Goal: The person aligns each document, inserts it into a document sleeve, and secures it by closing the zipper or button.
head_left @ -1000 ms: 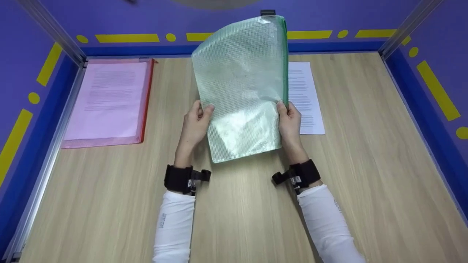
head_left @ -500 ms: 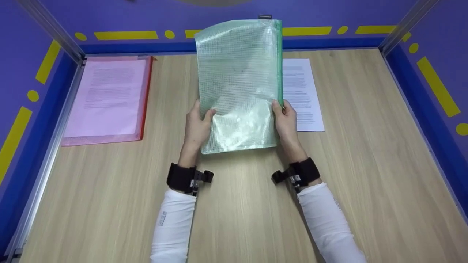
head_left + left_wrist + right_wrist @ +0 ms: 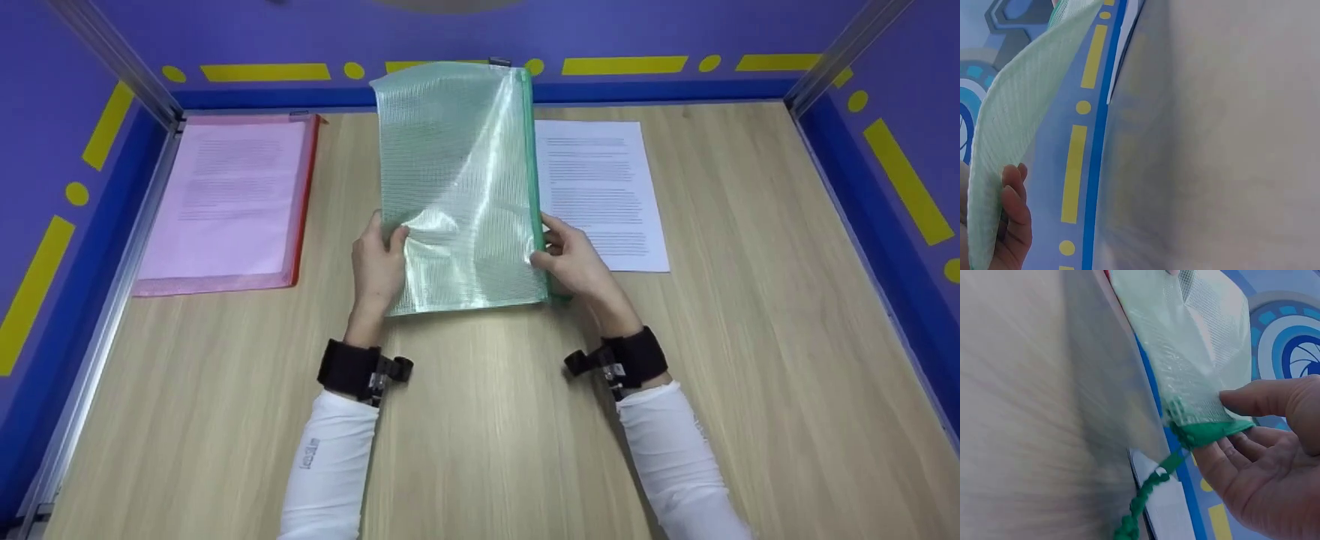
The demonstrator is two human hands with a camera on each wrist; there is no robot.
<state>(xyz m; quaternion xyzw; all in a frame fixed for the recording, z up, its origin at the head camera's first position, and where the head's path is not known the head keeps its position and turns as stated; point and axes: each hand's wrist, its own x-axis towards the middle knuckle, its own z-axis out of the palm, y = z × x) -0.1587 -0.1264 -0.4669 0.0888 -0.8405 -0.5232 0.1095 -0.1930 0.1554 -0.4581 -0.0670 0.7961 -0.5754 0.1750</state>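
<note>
Both hands hold a translucent green mesh zipper pouch (image 3: pixel 450 165) up in front of the person. Along its left edge, the left hand (image 3: pixel 377 266) grips it with the thumb on the near face and the fingers behind. The right hand (image 3: pixel 581 262) pinches the green zipper edge (image 3: pixel 531 180) close to the lower right corner. In the right wrist view, a green braided cord (image 3: pixel 1139 503) hangs from that corner, beside the fingers. A black tag (image 3: pixel 499 62) sticks out at the pouch's top edge.
Behind the pouch on the right lies a white printed sheet (image 3: pixel 592 187), partly covered in the head view. At the table's far left is a pink pouch (image 3: pixel 225 202) with a red edge and printed paper inside. Blue panels (image 3: pixel 637 37) enclose the wooden table (image 3: pixel 480 435).
The green pouch has moved left and its top has come lower, uncovering more of the printed sheet. The right hand has slid down the zipper edge toward the lower corner.
</note>
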